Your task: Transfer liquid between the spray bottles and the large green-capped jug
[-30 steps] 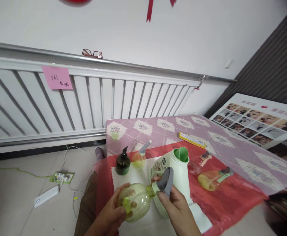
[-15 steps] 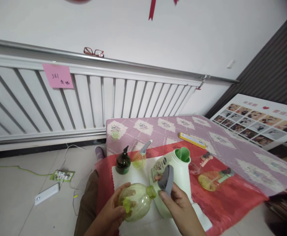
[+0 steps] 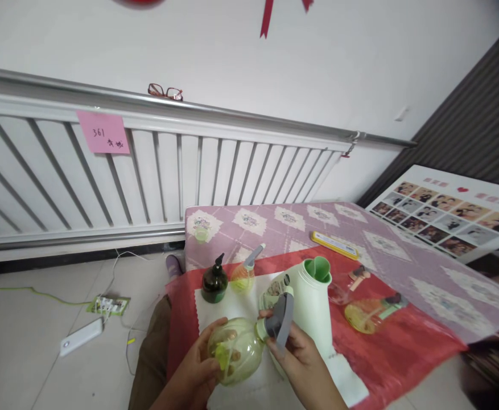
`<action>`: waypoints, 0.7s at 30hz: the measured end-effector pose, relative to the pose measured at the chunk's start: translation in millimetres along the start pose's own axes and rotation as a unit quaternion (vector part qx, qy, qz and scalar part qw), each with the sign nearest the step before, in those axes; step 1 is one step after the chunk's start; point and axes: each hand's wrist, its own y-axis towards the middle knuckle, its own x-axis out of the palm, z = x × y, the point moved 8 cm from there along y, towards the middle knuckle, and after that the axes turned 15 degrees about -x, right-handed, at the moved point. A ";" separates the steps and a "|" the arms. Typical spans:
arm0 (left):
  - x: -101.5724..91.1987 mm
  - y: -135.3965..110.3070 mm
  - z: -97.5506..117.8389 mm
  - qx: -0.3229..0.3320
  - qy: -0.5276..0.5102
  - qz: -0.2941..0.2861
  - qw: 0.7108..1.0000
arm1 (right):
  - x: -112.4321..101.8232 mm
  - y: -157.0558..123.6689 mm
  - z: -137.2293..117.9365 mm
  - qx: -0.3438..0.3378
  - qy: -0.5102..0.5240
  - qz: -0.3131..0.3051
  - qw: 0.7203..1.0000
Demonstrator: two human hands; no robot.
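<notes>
My left hand point(image 3: 198, 367) is wrapped round a clear yellow-green spray bottle point(image 3: 237, 347) lying on its side above a white cloth point(image 3: 232, 307). My right hand point(image 3: 294, 353) grips the grey spray head point(image 3: 278, 324), which sits against the bottle's neck. Right behind them stands a tall pale-green jug point(image 3: 306, 299) with a green funnel in its mouth.
On the red cloth point(image 3: 394, 353) stand a dark pump bottle point(image 3: 214, 280) and a small yellow spray bottle point(image 3: 244, 273); another yellow spray bottle point(image 3: 371, 310) lies to the right. A yellow flat box point(image 3: 333, 244) rests on the pink tablecloth. A radiator point(image 3: 147, 171) and floor cables point(image 3: 104, 304) are at left.
The grey spray head, apart from the bottle's open neck half a second ago, is now back against the neck. My left hand has kept hold of the bottle.
</notes>
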 end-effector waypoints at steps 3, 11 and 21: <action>-0.7 1.3 -2.9 0.008 0.000 0.002 1.000 | 0.6 1.6 -1.4 -0.007 -0.002 -0.001 1.000; 1.1 1.8 -5.2 0.048 0.164 0.002 0.985 | -1.9 0.4 7.2 -0.011 -0.015 0.021 1.000; -17.7 -1.1 -6.2 0.248 0.444 0.232 0.829 | 23.0 -7.0 13.5 -0.002 0.014 0.079 0.997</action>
